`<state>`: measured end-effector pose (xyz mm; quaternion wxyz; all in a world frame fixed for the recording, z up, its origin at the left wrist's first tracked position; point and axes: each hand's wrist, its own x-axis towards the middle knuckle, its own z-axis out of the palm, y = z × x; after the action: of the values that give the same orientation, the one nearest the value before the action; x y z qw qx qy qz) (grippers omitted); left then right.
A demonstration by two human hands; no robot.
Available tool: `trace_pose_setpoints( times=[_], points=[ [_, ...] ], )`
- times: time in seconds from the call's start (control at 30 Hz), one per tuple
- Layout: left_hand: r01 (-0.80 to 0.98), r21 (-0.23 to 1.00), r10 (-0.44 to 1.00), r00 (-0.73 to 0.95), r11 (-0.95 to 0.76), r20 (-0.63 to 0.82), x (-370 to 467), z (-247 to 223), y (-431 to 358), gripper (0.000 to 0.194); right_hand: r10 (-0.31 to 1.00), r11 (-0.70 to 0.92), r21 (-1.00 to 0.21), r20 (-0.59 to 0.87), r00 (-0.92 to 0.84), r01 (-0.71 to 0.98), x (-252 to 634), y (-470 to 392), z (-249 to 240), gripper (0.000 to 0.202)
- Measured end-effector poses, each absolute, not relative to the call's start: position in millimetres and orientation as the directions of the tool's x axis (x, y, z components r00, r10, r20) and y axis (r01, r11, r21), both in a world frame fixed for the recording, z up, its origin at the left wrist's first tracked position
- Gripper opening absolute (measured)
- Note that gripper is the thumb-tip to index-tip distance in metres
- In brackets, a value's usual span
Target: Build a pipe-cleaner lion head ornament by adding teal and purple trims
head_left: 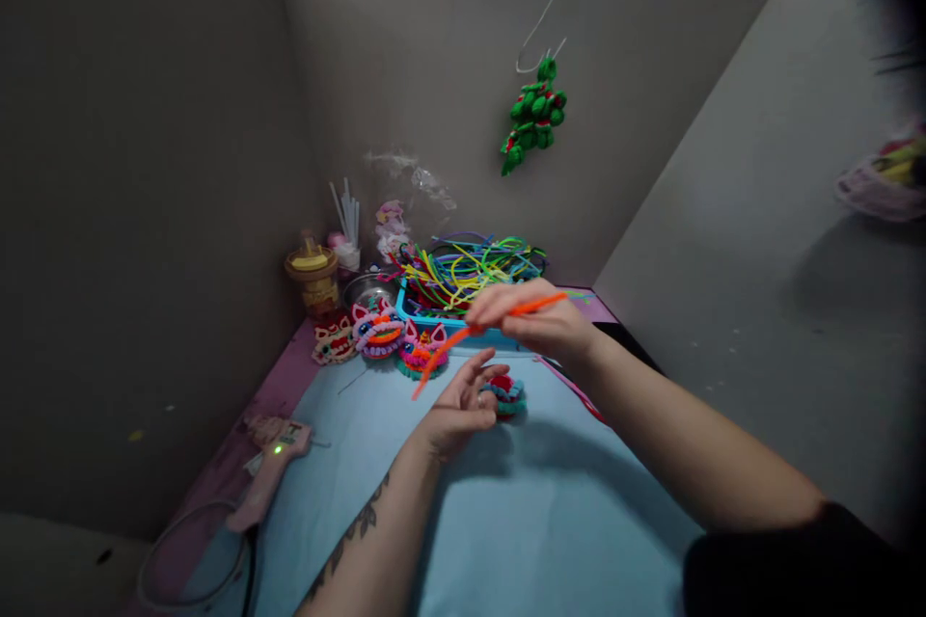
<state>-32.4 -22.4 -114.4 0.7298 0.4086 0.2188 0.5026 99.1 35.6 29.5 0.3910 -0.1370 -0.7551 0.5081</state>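
Observation:
My right hand (535, 320) is closed on an orange pipe cleaner (441, 355), raised above the mat. One end of it slants down to the left, and the other shows past the fingers. Just below, my left hand (463, 405) has its thumb and fingers around a small rounded teal and red pipe-cleaner piece (510, 397). Part of that piece is hidden by the fingers. The orange strand's lower end hangs left of my left fingers, apart from the teal piece.
Behind the hands stands a blue tray (426, 318) heaped with coloured pipe cleaners (477, 270). Several fuzzy animal-like heads (377, 330) sit to its left. A pink glue gun (271, 474) lies at left on the blue mat (521, 540). Grey partitions surround the table; a green ornament (536, 116) hangs behind.

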Motion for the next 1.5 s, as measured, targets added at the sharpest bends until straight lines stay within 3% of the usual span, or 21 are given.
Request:
trace_pose_setpoints(
  times=[0.07, 0.13, 0.23, 0.33, 0.4, 0.53, 0.67, 0.87, 1.1, 1.33, 1.5],
  points=[
    [-0.584, 0.789, 0.887, 0.447, 0.191, 0.116, -32.5, -109.2, -28.3, 0.094, 0.746, 0.355, -0.921, 0.381, -0.547, -0.158, 134.6, 19.8, 0.8, 0.022],
    [-0.613, 0.764, 0.919, 0.388, 0.2, 0.072, -32.0, -106.1, -31.5, 0.081, 0.864, 0.26, -0.945, 0.319, -0.391, -0.197, 165.7, 4.1, -29.2, 0.02],
    [-0.622, 0.762, 0.969, 0.245, 0.18, -0.028, -32.7, -103.8, -30.8, 0.048, 0.937, 0.216, -0.954, 0.263, -0.231, -0.208, 201.2, -16.6, -63.2, 0.02],
    [-0.575, 0.803, 0.985, 0.154, 0.155, -0.08, -38.3, -103.1, -27.0, 0.041, 0.958, 0.164, -0.97, 0.2, -0.206, -0.177, 224.8, -28.7, -82.1, 0.025],
    [-0.467, 0.869, 0.98, 0.176, 0.163, -0.09, -44.5, -104.7, -24.3, 0.041, 0.954, 0.116, -0.979, 0.157, -0.254, -0.17, 235.7, -30.5, -92.4, 0.027],
    [-0.046, 0.981, 0.923, 0.349, 0.19, -0.163, -55.4, -114.8, -18.9, 0.035, 0.917, -0.052, -0.998, -0.039, -0.397, -0.023, 244.7, -25.3, -118.7, 0.035],
    [0.107, 0.975, 0.93, 0.297, 0.192, -0.216, -55.5, -125.7, -14.3, 0.031, 0.951, -0.182, -0.98, -0.197, -0.239, 0.082, 231.9, -20.6, -141.3, 0.04],
    [0.232, 0.967, 0.981, 0.132, 0.106, -0.139, -53.5, -130.1, -9.0, 0.03, 0.982, -0.157, -0.987, -0.16, -0.096, 0.041, 208.9, -16.0, -146.6, 0.039],
    [0.179, 0.982, 0.992, 0.099, 0.059, -0.078, -51.0, -133.4, -3.8, 0.034, 0.993, -0.105, -0.993, -0.107, -0.048, 0.05, 204.3, -6.7, -156.2, 0.043],
    [0.109, 0.994, 0.998, -0.058, 0.008, -0.002, -34.2, -135.7, 1.6, 0.04, 0.999, -0.053, -0.997, -0.052, 0.01, 0.057, 196.7, -0.9, -154.0, 0.041],
    [0.094, 0.995, 0.997, -0.064, 0.037, -0.031, -36.1, -137.3, 4.2, 0.04, 0.999, -0.032, -0.998, -0.032, 0.001, 0.056, 196.4, 0.0, -153.5, 0.035]
  ],
)
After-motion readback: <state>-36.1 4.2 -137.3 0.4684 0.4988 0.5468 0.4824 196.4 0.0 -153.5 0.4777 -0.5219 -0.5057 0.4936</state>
